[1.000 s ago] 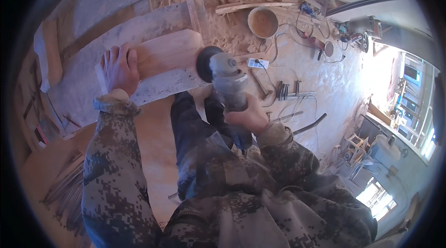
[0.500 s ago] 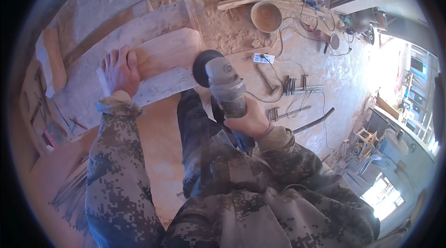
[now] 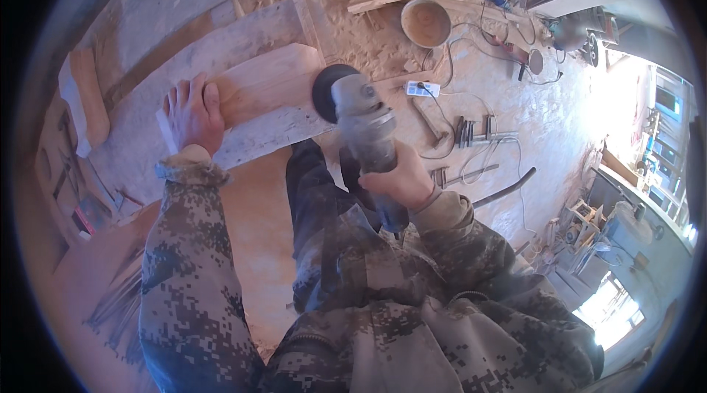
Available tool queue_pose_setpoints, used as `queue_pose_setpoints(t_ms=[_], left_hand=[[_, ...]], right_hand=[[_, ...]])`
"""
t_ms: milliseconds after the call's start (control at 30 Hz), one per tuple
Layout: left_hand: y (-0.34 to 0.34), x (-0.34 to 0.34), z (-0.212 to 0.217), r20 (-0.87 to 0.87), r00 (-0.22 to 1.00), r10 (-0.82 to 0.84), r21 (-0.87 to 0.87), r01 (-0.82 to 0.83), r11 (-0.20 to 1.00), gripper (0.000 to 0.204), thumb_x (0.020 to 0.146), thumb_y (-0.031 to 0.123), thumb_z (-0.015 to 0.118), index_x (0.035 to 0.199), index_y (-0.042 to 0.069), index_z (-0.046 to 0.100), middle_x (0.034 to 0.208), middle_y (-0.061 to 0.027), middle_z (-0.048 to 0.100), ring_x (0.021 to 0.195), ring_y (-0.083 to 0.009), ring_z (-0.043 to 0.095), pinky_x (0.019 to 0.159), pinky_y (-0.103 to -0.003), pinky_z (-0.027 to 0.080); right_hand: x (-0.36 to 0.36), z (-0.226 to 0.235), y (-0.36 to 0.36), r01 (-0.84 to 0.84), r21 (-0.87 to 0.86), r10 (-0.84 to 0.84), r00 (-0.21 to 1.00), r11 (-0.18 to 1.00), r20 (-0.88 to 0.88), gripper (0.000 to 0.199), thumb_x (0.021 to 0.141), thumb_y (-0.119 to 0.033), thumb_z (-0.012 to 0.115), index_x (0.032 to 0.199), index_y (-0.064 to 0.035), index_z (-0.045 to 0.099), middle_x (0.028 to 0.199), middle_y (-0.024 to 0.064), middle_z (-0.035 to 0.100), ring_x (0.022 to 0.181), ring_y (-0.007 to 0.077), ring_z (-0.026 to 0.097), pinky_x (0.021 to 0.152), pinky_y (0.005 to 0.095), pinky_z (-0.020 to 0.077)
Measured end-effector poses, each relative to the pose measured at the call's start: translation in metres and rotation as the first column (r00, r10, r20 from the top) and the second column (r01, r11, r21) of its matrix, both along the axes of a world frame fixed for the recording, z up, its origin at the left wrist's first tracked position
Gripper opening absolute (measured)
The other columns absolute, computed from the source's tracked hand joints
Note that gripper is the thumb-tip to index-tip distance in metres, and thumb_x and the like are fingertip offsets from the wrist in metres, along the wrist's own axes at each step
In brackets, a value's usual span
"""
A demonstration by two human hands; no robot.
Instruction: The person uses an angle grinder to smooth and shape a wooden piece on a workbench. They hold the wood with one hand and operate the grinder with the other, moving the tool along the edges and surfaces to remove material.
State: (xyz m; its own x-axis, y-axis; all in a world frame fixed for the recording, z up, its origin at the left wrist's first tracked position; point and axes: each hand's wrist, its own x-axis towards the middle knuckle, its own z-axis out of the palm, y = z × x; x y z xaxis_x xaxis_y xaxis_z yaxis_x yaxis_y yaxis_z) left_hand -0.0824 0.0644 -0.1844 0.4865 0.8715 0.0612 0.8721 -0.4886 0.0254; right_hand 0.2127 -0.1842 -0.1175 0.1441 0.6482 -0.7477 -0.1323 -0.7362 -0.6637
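A smooth, pale wooden block with a rounded far corner lies on a worn plank bench. My left hand grips the block's left end, thumb on the upper face and fingers spread over that end. In my right hand is a dusty grey angle grinder, its body wrapped by the fingers. The grinder's dark round disc is at the block's right end; whether it touches the wood I cannot tell.
A second shaped wooden piece lies at the bench's left. Sawdust and offcuts cover the floor beyond, around a round pan. A white power strip, cords, clamps and a hammer lie on the right.
The grinder has moved slightly away from me and to the right, along the block's right end. My left hand keeps its place on the block. The whole view has shifted a little.
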Motion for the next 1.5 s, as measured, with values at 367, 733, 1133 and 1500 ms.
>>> queue_pose_setpoints(t_ms=[367,733,1133,1500], left_hand=[[0.002,-0.006,-0.006,-0.007,1.000,-0.009,0.011,0.009,1.000,0.038,0.111,0.036,0.051,0.138,0.015,0.068,0.124,-0.0093,0.068,0.119,-0.0348,0.060,0.105,-0.053,0.043],[0.001,-0.005,-0.008,0.021,1.000,-0.021,0.013,0.020,1.000,0.035,0.109,0.036,0.054,0.135,0.017,0.068,0.121,-0.0070,0.069,0.118,-0.0328,0.061,0.104,-0.052,0.042],[0.003,-0.004,-0.007,0.033,0.999,-0.020,0.019,0.019,1.000,0.036,0.110,0.036,0.054,0.136,0.016,0.068,0.119,-0.0083,0.068,0.116,-0.0331,0.061,0.103,-0.052,0.042],[0.001,-0.004,-0.006,-0.002,1.000,-0.008,0.001,0.008,1.000,0.037,0.111,0.034,0.051,0.138,0.015,0.068,0.126,-0.0108,0.068,0.121,-0.0351,0.060,0.106,-0.053,0.043]], right_hand=[[-0.013,-0.005,0.001,-0.109,0.159,0.093,0.990,0.981,0.106,0.064,0.072,-0.023,0.086,0.127,0.0034,0.065,0.103,0.0179,0.077,0.095,0.0289,0.075,0.089,0.0417,0.0586],[0.008,-0.005,-0.002,0.239,-0.044,-0.242,0.936,0.970,-0.254,0.047,0.075,-0.013,0.085,0.117,0.0031,0.072,0.099,0.0102,0.076,0.082,0.0174,0.071,0.081,0.0350,0.0583],[0.004,-0.016,-0.003,0.210,-0.064,-0.218,0.901,0.976,-0.376,0.047,0.078,-0.008,0.083,0.120,0.0042,0.069,0.096,0.0101,0.074,0.082,0.0199,0.073,0.078,0.0372,0.0591],[0.004,-0.012,0.031,0.118,0.032,-0.106,0.958,0.992,-0.266,0.047,0.077,-0.007,0.083,0.120,0.0047,0.068,0.093,0.0101,0.074,0.080,0.0188,0.072,0.074,0.0352,0.0590]])
